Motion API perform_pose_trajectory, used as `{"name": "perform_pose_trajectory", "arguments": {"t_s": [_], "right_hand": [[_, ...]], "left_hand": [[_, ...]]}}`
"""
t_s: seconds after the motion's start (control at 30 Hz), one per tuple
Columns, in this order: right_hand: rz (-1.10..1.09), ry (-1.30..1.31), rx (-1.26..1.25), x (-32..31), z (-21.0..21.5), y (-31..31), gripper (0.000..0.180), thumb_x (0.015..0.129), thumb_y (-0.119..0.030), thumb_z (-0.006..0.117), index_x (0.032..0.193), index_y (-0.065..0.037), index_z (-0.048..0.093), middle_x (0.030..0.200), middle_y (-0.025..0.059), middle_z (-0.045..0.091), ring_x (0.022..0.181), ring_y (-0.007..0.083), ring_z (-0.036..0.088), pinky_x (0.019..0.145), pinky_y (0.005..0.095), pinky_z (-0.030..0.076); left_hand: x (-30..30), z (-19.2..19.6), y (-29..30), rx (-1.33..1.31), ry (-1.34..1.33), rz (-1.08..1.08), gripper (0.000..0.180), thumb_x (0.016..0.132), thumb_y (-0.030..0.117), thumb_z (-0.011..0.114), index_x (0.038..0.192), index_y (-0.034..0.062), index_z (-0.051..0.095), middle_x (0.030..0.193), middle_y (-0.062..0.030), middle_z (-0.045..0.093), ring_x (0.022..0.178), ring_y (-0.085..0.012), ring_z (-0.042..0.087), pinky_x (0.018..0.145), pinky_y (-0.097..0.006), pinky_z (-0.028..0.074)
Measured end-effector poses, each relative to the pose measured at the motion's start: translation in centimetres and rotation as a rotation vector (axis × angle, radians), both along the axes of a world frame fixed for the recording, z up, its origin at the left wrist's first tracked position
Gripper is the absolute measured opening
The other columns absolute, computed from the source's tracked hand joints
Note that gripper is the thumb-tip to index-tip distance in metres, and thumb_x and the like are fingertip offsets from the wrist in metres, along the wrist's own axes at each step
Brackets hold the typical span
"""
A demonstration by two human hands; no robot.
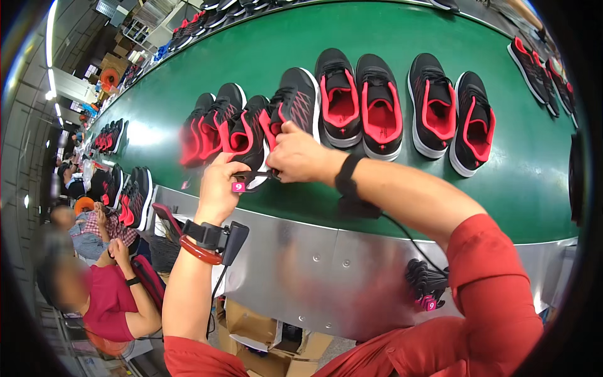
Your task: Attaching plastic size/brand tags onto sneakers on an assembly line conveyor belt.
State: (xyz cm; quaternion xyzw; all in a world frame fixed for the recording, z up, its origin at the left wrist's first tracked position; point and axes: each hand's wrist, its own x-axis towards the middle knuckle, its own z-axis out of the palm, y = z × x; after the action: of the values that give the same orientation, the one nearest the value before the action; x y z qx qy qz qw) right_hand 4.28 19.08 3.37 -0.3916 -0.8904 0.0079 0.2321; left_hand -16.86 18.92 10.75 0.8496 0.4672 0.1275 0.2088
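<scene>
My left hand [218, 191] is closed on one end of a black plastic shoe hanger [260, 174] with a small pink tag [239, 187]. At the hanger's other end, my right hand [300, 154] has its fingers bent in a pinch, partly hiding what they grip. Just beyond both hands stand a black shoe with a red lining [247, 132] and its neighbour, a black shoe with red side lines [295, 100]. The hanger lies against their heel end, but my fingers hide whether it is hooked on.
More black-and-red shoes [380, 113] stand in pairs along the green conveyor belt [264, 38]. A bunch of black hangers [427, 283] hangs at the metal edge [339, 251]. Below are open cardboard boxes [251, 323]. At left sits a person in a dark red shirt [113, 286].
</scene>
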Motion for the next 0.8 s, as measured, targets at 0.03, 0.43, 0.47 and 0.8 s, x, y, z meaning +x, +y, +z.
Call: {"name": "perform_pose_trajectory", "arguments": {"t_s": [0.03,0.43,0.47,0.8], "right_hand": [[0.074,0.126,0.006,1.3,0.1,-0.1,0.012,0.073,-0.028,0.065,0.073,-0.017,0.07,0.066,0.0017,0.064,0.077,0.0228,0.059,0.093,0.0402,0.034],[-0.633,0.044,0.042,14.5,3.2,-10.7,0.049,0.07,-0.031,0.078,0.108,-0.009,0.058,0.099,0.014,0.056,0.1,0.0317,0.053,0.083,0.0439,0.04],[-0.79,-0.07,-0.105,16.3,3.2,-12.6,0.053,0.072,-0.036,0.077,0.113,-0.01,0.057,0.1,0.0149,0.058,0.102,0.0322,0.055,0.083,0.0448,0.041],[-0.932,-0.113,-0.165,14.6,0.3,-11.9,0.041,0.071,-0.045,0.071,0.097,-0.013,0.072,0.107,0.0143,0.055,0.112,0.0347,0.043,0.07,0.0425,0.045]], "left_hand": [[-0.2,0.1,0.0,-0.097,-0.097,-0.035,0.042,0.068,-0.019,0.038,0.096,-0.0039,0.065,0.116,-0.0098,0.052,0.098,-0.0202,0.061,0.074,-0.026,0.053],[6.0,1.1,0.4,0.412,0.176,-0.2,0.052,0.072,0.005,0.065,0.124,0.0115,0.06,0.128,-0.023,0.053,0.117,-0.0396,0.052,0.099,-0.047,0.041],[9.1,0.5,0.2,0.385,0.106,-0.297,0.055,0.073,0.012,0.07,0.127,0.0124,0.058,0.13,-0.0235,0.052,0.12,-0.0407,0.05,0.103,-0.049,0.038],[11.3,-9.7,7.8,0.332,0.291,-0.442,0.06,0.047,0.037,0.088,0.096,0.0095,0.067,0.104,-0.0173,0.053,0.097,-0.0377,0.053,0.081,-0.046,0.042]]}}
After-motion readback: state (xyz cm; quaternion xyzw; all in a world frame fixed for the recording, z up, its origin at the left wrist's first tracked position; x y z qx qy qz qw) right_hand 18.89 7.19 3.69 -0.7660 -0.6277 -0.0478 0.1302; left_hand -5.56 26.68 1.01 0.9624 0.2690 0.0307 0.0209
